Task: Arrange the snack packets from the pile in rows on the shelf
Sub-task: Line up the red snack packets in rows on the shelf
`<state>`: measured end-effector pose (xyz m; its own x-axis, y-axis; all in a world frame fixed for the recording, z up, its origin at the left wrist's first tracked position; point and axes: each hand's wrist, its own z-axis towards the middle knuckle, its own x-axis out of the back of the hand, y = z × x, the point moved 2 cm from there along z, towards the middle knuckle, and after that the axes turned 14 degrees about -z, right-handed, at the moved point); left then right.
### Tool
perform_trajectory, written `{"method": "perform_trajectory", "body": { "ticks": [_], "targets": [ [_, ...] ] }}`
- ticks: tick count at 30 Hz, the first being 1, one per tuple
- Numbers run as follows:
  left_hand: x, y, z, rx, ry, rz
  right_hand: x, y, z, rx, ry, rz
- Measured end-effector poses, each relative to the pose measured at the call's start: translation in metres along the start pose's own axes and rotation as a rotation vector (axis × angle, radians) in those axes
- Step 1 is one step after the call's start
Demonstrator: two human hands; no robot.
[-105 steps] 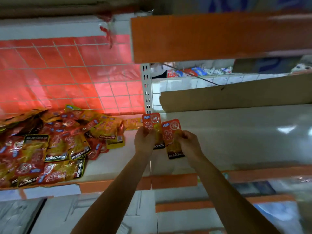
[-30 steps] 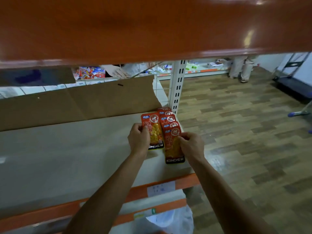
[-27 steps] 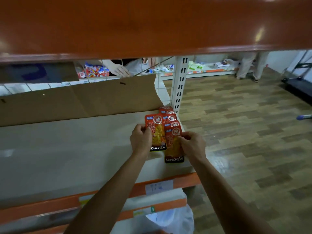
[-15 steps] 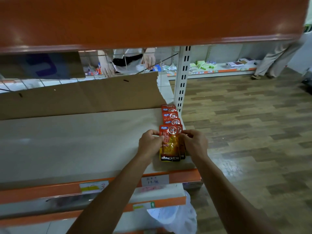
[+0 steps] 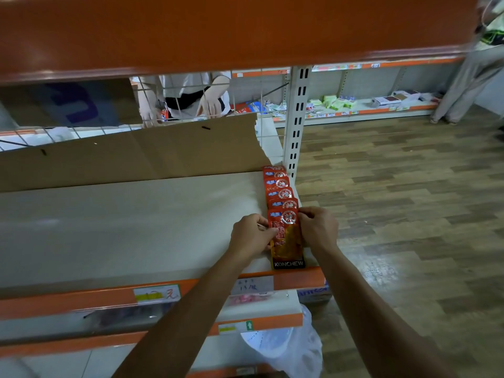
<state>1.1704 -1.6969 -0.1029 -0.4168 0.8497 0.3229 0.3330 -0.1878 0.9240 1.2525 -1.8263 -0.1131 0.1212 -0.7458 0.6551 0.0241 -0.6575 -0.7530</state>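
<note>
A row of several red and yellow KONCHEW snack packets (image 5: pixel 278 184) lies overlapped along the right end of the white shelf (image 5: pixel 122 227), running from the back to the front. The front packet (image 5: pixel 287 241) lies flat on top of the row, its black bottom edge at the shelf's orange lip. My left hand (image 5: pixel 251 236) pinches its left edge. My right hand (image 5: pixel 317 227) pinches its right edge near the top. The pile of packets is out of view.
A brown cardboard sheet (image 5: pixel 131 151) leans along the shelf's back. An orange shelf (image 5: pixel 218 28) hangs close overhead. A white upright post (image 5: pixel 297 118) stands at the right end. Behind the wire grid another person's hands (image 5: pixel 210 105) work. A plastic bag (image 5: pixel 289 347) hangs below.
I moved from the pile at the left to the shelf's right end. The two packets I held apart are now brought together onto the row's front. The view shifted slightly left.
</note>
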Motion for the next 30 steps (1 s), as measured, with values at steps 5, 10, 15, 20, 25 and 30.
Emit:
{"method": "perform_trajectory", "body": {
  "ticks": [5,10,15,20,25,30],
  "targets": [
    [-0.002,0.004,-0.004,-0.04,0.029,0.142,0.003,-0.002,-0.001,-0.013,0.001,-0.007],
    [-0.005,0.007,-0.008,-0.064,0.033,0.177,0.004,-0.004,-0.003,0.002,0.027,-0.009],
    [-0.007,0.007,-0.011,-0.085,0.038,0.172,0.004,-0.006,-0.004,0.008,0.033,-0.015],
    [-0.008,0.007,-0.012,-0.107,0.035,0.198,0.005,-0.006,-0.003,0.015,0.041,-0.044],
    [-0.005,0.009,-0.011,-0.111,0.035,0.222,0.006,-0.007,-0.006,0.023,0.061,-0.085],
    [0.0,0.007,-0.007,-0.094,0.028,0.22,0.009,-0.017,-0.011,0.066,0.143,-0.103]
  ]
}}
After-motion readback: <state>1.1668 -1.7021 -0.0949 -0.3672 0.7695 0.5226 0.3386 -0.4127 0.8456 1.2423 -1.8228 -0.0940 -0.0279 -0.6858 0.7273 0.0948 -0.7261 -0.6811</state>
